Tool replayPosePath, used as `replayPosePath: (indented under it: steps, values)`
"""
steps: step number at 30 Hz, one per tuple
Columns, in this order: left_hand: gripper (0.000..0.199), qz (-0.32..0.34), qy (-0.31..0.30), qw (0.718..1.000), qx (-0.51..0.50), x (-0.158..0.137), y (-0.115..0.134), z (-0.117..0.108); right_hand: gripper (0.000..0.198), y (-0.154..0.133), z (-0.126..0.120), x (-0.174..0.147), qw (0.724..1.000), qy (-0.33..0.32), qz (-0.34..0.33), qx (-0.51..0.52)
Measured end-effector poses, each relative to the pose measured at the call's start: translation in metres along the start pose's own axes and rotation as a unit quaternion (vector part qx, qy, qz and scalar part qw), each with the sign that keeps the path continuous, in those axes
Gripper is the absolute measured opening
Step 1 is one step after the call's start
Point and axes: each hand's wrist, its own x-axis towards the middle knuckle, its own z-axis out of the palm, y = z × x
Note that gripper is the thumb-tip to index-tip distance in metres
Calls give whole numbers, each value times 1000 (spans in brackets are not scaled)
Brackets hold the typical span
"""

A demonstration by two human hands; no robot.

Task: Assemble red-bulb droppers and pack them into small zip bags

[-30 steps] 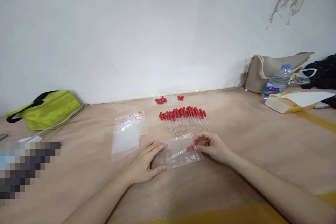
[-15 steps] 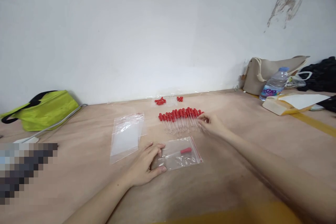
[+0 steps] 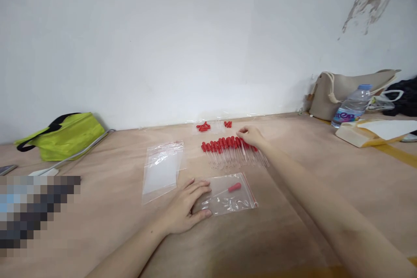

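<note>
My left hand [image 3: 187,208] lies with spread fingers at the left end of a clear zip bag [image 3: 228,204]. A single dropper with a red rubber bulb [image 3: 234,187] shows inside that bag. Farther back, several red-bulbed droppers [image 3: 224,150] lie in a row, their clear stems toward me. My right hand [image 3: 250,136] is over the right part of this row, thumb and fingertips pinched together at the bulb ends. Whatever is between those fingertips cannot be made out. Part of the row is hidden behind the hand.
A stack of clear zip bags [image 3: 163,171] lies left of the row. Loose red rubber bulbs [image 3: 203,126] rest on clear plastic by the wall. A green bag [image 3: 68,134] and cable are on the left; a water bottle [image 3: 352,106], beige bag [image 3: 329,95] and envelope [image 3: 350,134] on the right.
My right hand has moved from the stem side at the row's right end up to the bulb side. My left hand stays on the zip bag. The view has shifted slightly.
</note>
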Motion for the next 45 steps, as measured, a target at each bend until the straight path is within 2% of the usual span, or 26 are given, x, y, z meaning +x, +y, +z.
replayPosePath:
  steps: [4, 7, 11, 14, 19, 22, 26, 33, 35, 39, 41, 45]
  values:
    - [48, 2, -1, 1000, 8, 0, -1, 0, 20, -6, -31, -19, 995, 3, -3, 99]
    - [47, 4, 1, 1000, 11, 1, 1, -2, 28, 0, -44, -54, 963, 50, 17, 265]
    - [46, 5, 0, 1000, 15, 1, 1, -3, 44, 16, -36, -106, 930, 61, 73, 355]
    - [46, 4, -1, 1000, 15, 1, 0, -2, 47, 25, -22, -128, 906, 68, 109, 403]
    - [47, 3, 0, 1000, 7, 1, -1, 0, 41, 29, -9, -132, 881, 78, 111, 454]
    - [48, 2, 0, 1000, 7, 1, -1, -1, 41, 26, -5, -134, 867, 47, 117, 481]
    - [47, 7, 6, 1000, 4, 1, 0, -2, 38, 21, -6, -141, 869, -1, 124, 478]
    - [49, 5, 3, 1000, 11, 1, 0, -2, 34, 17, -13, -147, 851, -9, 166, 498]
    - [49, 2, 0, 1000, 13, 1, 0, -2, 33, 16, -12, -149, 859, -33, 161, 484]
    - [50, 0, 3, 1000, 13, 1, 1, -2, 34, 9, -8, -155, 909, -87, 119, 389]
    - [49, 3, 7, 1000, 14, 1, 2, -2, 34, 6, -5, -157, 925, -110, 104, 349]
    - [49, 3, 10, 1000, 16, 1, 1, -1, 29, 4, 1, -160, 948, -99, 54, 298]
